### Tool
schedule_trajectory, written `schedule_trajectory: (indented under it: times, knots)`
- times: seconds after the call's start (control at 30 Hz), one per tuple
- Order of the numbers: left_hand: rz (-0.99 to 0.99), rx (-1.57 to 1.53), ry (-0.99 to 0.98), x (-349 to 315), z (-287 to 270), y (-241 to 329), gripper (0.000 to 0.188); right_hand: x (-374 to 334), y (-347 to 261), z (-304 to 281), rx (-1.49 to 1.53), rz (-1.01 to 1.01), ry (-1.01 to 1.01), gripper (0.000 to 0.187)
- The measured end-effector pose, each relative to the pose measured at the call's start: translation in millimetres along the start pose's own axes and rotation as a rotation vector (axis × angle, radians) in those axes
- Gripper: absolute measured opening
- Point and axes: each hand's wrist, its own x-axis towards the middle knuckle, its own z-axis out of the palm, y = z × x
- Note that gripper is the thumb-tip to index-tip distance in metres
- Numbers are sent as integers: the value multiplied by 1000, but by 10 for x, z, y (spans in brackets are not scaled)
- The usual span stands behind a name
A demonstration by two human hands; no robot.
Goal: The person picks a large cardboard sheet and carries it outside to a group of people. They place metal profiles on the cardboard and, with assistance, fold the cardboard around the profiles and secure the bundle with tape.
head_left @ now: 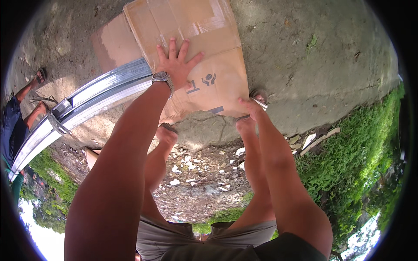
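Note:
A brown cardboard sheet (222, 65) with printed dark symbols and shiny tape lies flat on the ground in front of me. My left hand (176, 67), with a metal watch (160, 76) at its wrist, presses on it, palm down and fingers spread. At the sheet's near right corner my right hand (254, 106) is closed, its thumb toward the cardboard. A small pale, flat piece (260, 103) shows at its fingers; its kind is unclear. Long silvery metal channels (109, 82) reach from the left up to the cardboard beside my left wrist.
Another cardboard piece (115, 43) lies under the sheet at the far left. A dark tie (56, 124) binds the metal channels. Another person's leg (32, 115) shows at the left edge. My sandalled feet stand near the sheet. Rubble (191, 167) and green plants (348, 152) lie behind.

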Motion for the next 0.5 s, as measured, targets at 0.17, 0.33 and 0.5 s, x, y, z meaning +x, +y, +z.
schedule_trajectory:
  times: [0.17, 0.33, 0.5]
  knots:
    - [18, 8, 32, 16, 41, -39, 115, -412, -120, 196, 174, 2, -14, 64]
    - [42, 20, 83, 26, 96, -43, 112, -917, -542, 464, 354, 123, -63, 39]
    - [67, 57, 126, 89, 180, -42, 109, -1084, -981, 703, 64, 322, 171, 23]
